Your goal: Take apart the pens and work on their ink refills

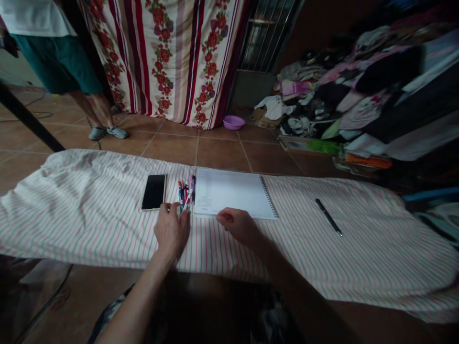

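A striped cloth [89, 215] covers a low surface in front of me. On it lie a black phone [154, 191], a bunch of coloured pens [186, 190], a white spiral notebook [234, 192] and a single black pen [328, 217] off to the right. My left hand [172, 230] rests at the near ends of the coloured pens, fingers curled and touching them. My right hand [238, 224] sits at the notebook's near edge with its fingers curled against the paper.
A person in green shorts and grey shoes [107, 132] stands at the back left. A floral striped curtain [168, 57] hangs behind. A purple bowl [234, 123] sits on the tiled floor. Piled clothes [358, 91] fill the right side.
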`<action>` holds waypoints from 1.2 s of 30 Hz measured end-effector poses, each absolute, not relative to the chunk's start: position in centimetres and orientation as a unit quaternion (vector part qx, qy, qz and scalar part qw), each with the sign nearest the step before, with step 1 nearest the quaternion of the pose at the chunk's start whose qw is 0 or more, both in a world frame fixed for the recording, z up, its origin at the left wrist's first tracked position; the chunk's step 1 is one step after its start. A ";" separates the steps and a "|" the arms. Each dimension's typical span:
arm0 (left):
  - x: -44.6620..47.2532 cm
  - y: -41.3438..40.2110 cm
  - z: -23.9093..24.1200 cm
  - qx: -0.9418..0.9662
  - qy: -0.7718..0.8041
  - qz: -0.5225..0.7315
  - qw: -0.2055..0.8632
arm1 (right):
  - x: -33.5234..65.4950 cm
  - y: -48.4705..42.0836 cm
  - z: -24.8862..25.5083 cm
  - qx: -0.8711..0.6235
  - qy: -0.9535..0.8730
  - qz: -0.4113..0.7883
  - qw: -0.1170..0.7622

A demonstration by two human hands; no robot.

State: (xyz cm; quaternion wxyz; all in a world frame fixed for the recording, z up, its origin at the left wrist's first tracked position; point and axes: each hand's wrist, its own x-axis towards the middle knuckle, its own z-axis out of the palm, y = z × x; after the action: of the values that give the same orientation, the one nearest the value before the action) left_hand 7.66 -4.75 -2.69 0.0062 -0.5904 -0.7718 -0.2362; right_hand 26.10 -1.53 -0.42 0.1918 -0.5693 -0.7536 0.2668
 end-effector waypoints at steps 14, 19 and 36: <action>6.0 -4.3 -4.1 -0.605 -0.742 -0.235 -0.169 | 22.3 -1.8 -4.2 -0.565 -0.664 0.403 0.278; 6.4 -5.0 -4.5 -0.537 -0.692 -0.365 -0.314 | 22.9 -1.8 -4.5 -0.553 -0.569 0.493 0.356; 11.2 -5.5 -2.8 -0.208 -0.470 -0.604 -0.609 | 27.0 -3.2 -3.1 -0.480 -0.221 0.621 0.578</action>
State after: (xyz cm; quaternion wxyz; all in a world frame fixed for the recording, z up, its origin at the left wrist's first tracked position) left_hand 11.18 -5.50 -2.85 -0.6093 -0.2076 -0.4703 -0.6037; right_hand 27.01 -3.21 -3.09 0.5781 -0.4803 -0.2214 0.6214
